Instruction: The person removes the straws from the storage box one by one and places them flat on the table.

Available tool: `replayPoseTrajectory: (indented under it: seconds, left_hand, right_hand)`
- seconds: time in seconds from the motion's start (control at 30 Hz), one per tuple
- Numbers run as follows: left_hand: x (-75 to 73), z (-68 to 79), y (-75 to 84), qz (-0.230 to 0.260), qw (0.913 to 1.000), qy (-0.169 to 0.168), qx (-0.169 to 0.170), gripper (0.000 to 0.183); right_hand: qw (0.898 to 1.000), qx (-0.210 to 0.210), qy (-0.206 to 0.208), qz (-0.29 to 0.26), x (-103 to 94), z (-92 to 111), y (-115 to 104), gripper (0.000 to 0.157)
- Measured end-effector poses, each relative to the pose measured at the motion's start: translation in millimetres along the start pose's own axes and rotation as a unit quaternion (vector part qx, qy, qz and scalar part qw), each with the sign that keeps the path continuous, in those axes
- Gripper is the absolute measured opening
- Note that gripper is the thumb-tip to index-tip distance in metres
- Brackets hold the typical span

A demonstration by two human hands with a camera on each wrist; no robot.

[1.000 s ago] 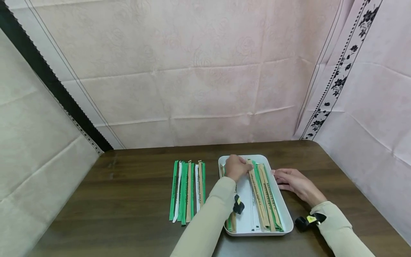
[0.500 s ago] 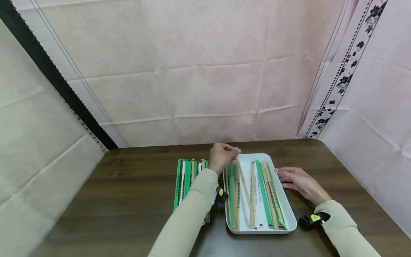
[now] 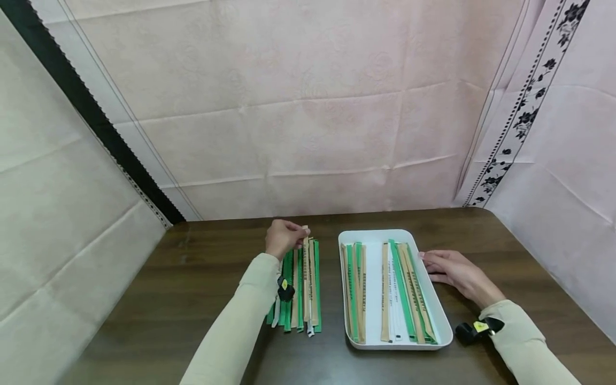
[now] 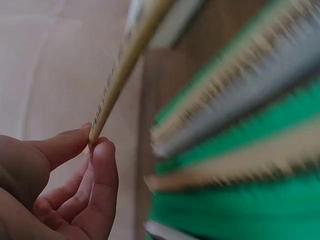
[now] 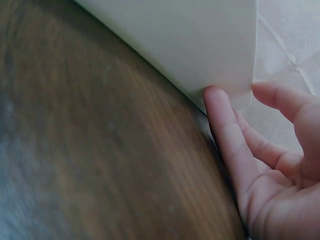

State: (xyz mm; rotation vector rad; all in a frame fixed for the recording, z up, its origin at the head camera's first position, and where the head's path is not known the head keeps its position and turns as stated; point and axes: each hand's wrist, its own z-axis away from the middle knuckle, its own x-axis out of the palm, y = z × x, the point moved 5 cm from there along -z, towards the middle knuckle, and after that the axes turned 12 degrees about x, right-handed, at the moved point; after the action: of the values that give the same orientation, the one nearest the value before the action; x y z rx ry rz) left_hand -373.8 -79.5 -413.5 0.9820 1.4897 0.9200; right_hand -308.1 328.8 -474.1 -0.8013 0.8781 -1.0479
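Between thumb and index finger, my left hand (image 3: 284, 238) pinches the far end of a slim tan paper-wrapped stick (image 4: 125, 70) with dark print. It hangs over a row of similar green, tan and white wrapped sticks (image 3: 316, 289) on the table, partly hidden by my left forearm. To the right stands a white tray (image 3: 380, 234) holding two groups of such sticks, with bare tray bottom between them. My right hand (image 3: 457, 272) touches the tray's right side, its fingers fairly straight against the outer wall (image 5: 200, 45) and the thumb at the rim.
The brown wooden table (image 3: 192, 299) ends at a pale cloth wall (image 3: 313, 133) behind. Cloth also hangs at both sides, with a black band at left and a floral strip at right. Each wrist wears a small black camera.
My left hand has lifted the tan wrapped stick out of the tray and carried it left over the row on the table. The right hand stays at the tray's side.
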Motion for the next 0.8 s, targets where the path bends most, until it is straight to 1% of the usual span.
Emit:
replayPoseTrajectory:
  seconds: [0.07, 0.13, 0.23, 0.27, 0.37, 0.43, 0.47, 0.63, 0.73, 0.8]
  left_hand:
    - [-1.8, -1.3, -10.7, -0.016, 0.9998, 0.002, -0.014, 0.013]
    - [-1.7, -2.2, -19.0, -0.024, 0.9995, 0.004, -0.020, 0.013]
    - [0.5, -2.7, -26.9, -0.049, 0.9987, 0.000, -0.016, 0.014]
    - [1.2, -2.8, -28.8, -0.061, 0.9981, -0.001, -0.010, 0.015]
    - [1.7, -2.2, -32.3, -0.105, 0.9945, -0.005, -0.003, 0.018]
    - [0.4, -1.7, -33.4, -0.125, 0.9921, -0.004, 0.001, 0.019]
    - [-0.4, -1.5, -33.3, -0.133, 0.9911, -0.004, 0.005, 0.020]
    - [-3.8, 0.5, -28.2, -0.140, 0.9899, -0.017, 0.019, 0.017]
    - [-3.3, 3.5, -18.6, -0.150, 0.9875, -0.028, 0.041, 0.016]
    - [-0.5, 6.4, -7.9, -0.151, 0.9856, -0.037, 0.066, 0.016]
  right_hand:
    - [1.000, -0.001, 0.004, -0.002, -1.6, 1, 1, 0.061]
    - [1.000, -0.002, 0.007, -0.005, -2.7, 2, 2, 0.059]
    - [1.000, -0.003, 0.004, -0.012, -2.7, 2, 4, 0.057]
    - [1.000, -0.002, 0.003, -0.013, -2.3, 2, 5, 0.056]
    - [1.000, 0.001, 0.002, -0.013, -1.4, 0, 6, 0.056]
    - [1.000, 0.000, 0.002, -0.011, -1.1, 0, 6, 0.058]
    - [1.000, 0.001, 0.002, -0.012, -1.1, 0, 5, 0.059]
    - [1.000, 0.000, 0.003, -0.012, -2.6, 0, 1, 0.062]
    - [1.000, 0.001, 0.003, -0.009, -2.0, -1, 0, 0.063]
    - [1.000, -0.001, 0.001, -0.010, -0.1, -2, 0, 0.064]
